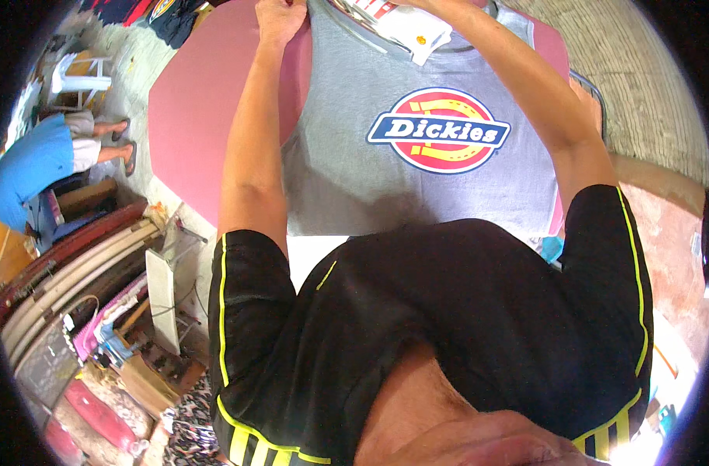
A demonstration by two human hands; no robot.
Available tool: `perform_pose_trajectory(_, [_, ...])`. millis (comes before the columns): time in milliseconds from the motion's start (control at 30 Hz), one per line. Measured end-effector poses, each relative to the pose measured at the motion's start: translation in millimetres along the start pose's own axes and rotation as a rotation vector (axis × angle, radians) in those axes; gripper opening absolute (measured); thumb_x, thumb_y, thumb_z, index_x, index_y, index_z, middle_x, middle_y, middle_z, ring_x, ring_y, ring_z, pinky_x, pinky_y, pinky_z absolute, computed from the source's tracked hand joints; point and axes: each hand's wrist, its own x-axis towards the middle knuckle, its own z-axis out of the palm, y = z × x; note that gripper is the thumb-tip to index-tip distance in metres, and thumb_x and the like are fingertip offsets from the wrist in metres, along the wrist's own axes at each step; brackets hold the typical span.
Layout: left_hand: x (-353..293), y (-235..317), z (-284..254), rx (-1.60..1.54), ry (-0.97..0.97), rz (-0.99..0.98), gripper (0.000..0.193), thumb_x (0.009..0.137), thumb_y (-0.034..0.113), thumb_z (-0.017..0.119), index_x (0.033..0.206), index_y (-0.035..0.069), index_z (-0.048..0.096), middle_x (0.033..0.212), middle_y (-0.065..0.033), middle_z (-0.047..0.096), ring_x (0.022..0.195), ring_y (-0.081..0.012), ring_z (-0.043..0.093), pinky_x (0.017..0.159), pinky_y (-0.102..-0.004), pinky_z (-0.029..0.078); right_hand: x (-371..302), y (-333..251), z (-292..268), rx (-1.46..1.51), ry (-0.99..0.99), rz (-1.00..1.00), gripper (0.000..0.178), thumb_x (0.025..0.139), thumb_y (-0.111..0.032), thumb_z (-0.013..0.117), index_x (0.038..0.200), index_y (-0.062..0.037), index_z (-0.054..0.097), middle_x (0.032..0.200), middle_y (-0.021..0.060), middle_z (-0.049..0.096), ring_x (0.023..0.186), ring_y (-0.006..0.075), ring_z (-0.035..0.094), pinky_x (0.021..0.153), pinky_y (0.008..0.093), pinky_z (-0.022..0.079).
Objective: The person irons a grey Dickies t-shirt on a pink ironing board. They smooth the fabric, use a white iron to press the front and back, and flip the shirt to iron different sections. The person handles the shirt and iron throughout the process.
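Observation:
A grey sleeveless shirt [346,179] lies spread flat, with a red, blue and yellow oval print [438,130] on its chest. It rests on a pink board or table top [187,109]. My left hand [283,22] is at the shirt's upper left shoulder, fingers curled in at the picture's top edge, seemingly pinching the cloth there. My right arm reaches across the shirt's right side; my right hand [436,5] is at the neck opening, its fingers mostly cut off by the top edge. Beside it, in the neckline, lies a white piece [420,33] with red print and a small orange mark.
On the left, a person in a blue top [36,167] bends over near a white stool [82,74]. Stacked long rolls or boards [82,272], boxes and a small white bench [162,299] crowd the lower left. Dark folded garments [172,23] lie at the upper left.

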Motion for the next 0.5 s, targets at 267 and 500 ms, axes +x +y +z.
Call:
perform_pose_trajectory(267, [-60,28,-90,0.039,-0.177,-0.222,0.018,0.09,0.014,0.067,0.105,0.004,0.064,0.095,-0.0115,0.07,0.086,-0.0218,0.066,0.079,-0.0351,0.053,-26,-11,-29,0.137,-0.228,0.006,0.053,0.096,-0.047,0.055,0.105,0.0042,0.062,0.093,0.0292,0.068,0.092,0.0416,0.07,0.082,0.0473,0.053])
perform_pose_trajectory(500, [-226,142,-172,0.502,-0.076,-0.569,0.038,0.09,0.034,0.072,0.105,0.0,0.069,0.091,-0.0129,0.071,0.086,-0.0252,0.066,0.078,-0.0372,0.053,-8,1,-29,0.057,-0.215,-0.295,0.044,0.096,-0.04,0.058,0.099,0.0039,0.065,0.087,0.025,0.068,0.084,0.0358,0.069,0.077,0.0433,0.052])
